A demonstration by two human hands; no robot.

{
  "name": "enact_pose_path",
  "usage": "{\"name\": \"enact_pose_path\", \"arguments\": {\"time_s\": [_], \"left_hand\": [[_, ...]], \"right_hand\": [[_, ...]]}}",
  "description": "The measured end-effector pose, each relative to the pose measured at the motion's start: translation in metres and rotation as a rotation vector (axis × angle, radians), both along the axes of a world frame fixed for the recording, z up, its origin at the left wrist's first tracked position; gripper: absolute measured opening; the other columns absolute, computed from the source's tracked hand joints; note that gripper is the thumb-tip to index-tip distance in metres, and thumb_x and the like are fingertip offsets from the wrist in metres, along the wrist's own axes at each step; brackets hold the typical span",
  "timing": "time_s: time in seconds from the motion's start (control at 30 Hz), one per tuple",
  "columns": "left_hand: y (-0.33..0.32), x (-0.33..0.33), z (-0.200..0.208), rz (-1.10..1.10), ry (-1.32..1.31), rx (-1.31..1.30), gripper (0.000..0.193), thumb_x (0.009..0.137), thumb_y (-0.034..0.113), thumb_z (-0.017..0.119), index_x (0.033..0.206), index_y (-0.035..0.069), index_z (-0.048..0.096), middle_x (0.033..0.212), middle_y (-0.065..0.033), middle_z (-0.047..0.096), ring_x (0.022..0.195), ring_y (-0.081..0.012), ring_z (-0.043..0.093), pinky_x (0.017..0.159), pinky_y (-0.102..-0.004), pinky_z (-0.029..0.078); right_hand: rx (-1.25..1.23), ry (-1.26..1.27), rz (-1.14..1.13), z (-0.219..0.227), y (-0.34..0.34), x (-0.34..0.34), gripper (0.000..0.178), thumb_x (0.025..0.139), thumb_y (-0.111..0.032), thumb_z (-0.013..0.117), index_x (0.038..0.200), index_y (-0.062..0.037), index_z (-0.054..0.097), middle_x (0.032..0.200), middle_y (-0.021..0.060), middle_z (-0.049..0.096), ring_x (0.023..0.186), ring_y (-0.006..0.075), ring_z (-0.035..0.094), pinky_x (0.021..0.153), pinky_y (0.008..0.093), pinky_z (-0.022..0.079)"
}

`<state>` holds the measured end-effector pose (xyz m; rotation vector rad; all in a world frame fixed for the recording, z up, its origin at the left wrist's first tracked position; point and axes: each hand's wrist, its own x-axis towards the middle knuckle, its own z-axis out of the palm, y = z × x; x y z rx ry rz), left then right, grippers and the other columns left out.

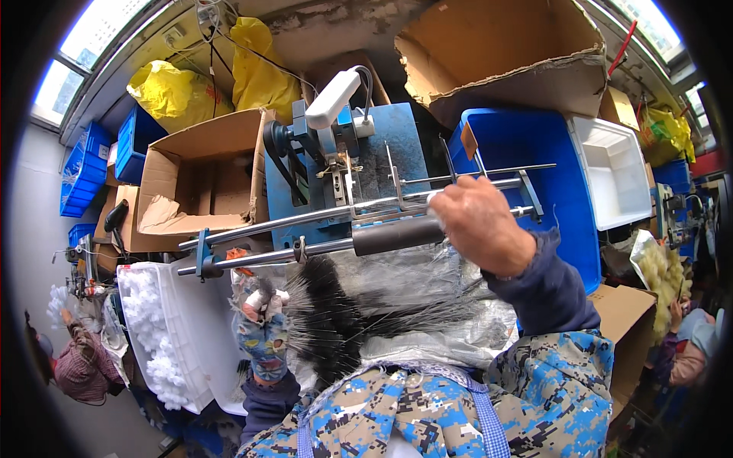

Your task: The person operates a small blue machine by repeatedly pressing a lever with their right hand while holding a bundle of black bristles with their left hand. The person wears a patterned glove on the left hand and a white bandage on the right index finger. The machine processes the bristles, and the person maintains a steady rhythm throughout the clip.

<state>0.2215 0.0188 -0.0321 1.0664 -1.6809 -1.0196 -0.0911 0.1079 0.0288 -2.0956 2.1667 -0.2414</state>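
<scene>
My right hand (479, 225) is closed in a fist over the metal rails (305, 221) of a blue bench machine (397, 130). A small white piece shows at its fingertips; whatever lies inside the fist is hidden. Just below the fist, a grey padded roller (397, 237) sits on the front bar. At the left, my left hand (263, 317), in a patterned covering with white wrapping on the fingers, pinches what looks like a small dark bristle tuft (266, 285). Beside it, a heap of long black bristles (328, 313) spreads over a pale plastic sheet (473, 328).
A white bin of white tufts (153, 328) stands left of my left hand. Cardboard boxes (206, 175) flank the machine. Right of it are a blue tub (565, 252) and a white tray (611, 172). Other people work at the far left (88, 359) and far right (695, 351).
</scene>
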Motion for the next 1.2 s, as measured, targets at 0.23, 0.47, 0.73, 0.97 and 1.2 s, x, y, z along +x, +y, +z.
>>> {"name": "enact_pose_path", "arguments": {"time_s": [0.23, 0.47, 0.73, 0.97, 1.2], "left_hand": [[0.018, -0.063, 0.021, -0.483, -0.187, -0.358, 0.022, 0.071, 0.003, 0.069, 0.091, 0.006, 0.062, 0.081, -0.0084, 0.06, 0.071, -0.0256, 0.059, 0.064, -0.0337, 0.047], [-0.018, -0.005, -0.022, -0.407, -0.603, -0.282, 0.029, 0.066, 0.006, 0.07, 0.093, 0.006, 0.06, 0.079, -0.0106, 0.062, 0.072, -0.0294, 0.059, 0.067, -0.0404, 0.047], [-0.04, 0.024, -0.094, -0.381, -0.695, -0.041, 0.017, 0.088, 0.021, 0.053, 0.095, 0.006, 0.058, 0.087, -0.0053, 0.06, 0.082, -0.0143, 0.057, 0.067, -0.0306, 0.049], [-0.035, 0.023, -0.064, -0.457, -0.847, -0.471, 0.03, 0.064, 0.01, 0.067, 0.093, 0.007, 0.062, 0.084, -0.0095, 0.061, 0.077, -0.0279, 0.059, 0.071, -0.0385, 0.048], [-0.023, -0.003, -0.023, -0.457, -0.738, -0.581, 0.033, 0.064, 0.008, 0.068, 0.097, 0.009, 0.063, 0.085, -0.0105, 0.06, 0.075, -0.0283, 0.059, 0.069, -0.0375, 0.048]], "right_hand": [[-0.436, -1.566, 0.094, -0.023, 0.0, 0.098, 0.018, 0.086, -0.009, 0.057, 0.099, 0.0025, 0.057, 0.101, 0.0151, 0.06, 0.095, 0.0265, 0.057, 0.085, 0.0367, 0.044], [-0.47, -1.247, -0.184, 0.027, -0.02, 0.014, 0.016, 0.085, 0.0, 0.053, 0.099, 0.0004, 0.061, 0.066, 0.0031, 0.057, 0.057, 0.0111, 0.056, 0.053, 0.024, 0.047], [-0.288, 0.048, -0.205, -0.072, -0.112, -0.001, 0.011, 0.075, -0.011, 0.052, 0.081, -0.007, 0.06, 0.087, 0.0129, 0.055, 0.084, 0.0283, 0.055, 0.07, 0.0407, 0.044], [-0.255, 0.102, -0.2, -0.079, -0.114, 0.002, 0.012, 0.074, -0.011, 0.053, 0.083, -0.008, 0.06, 0.09, 0.0114, 0.057, 0.085, 0.0278, 0.056, 0.068, 0.041, 0.042], [-0.276, 0.089, -0.187, -0.079, -0.111, 0.002, 0.011, 0.075, -0.011, 0.052, 0.083, -0.0086, 0.059, 0.087, 0.0094, 0.058, 0.083, 0.0267, 0.056, 0.068, 0.0413, 0.041]]}}
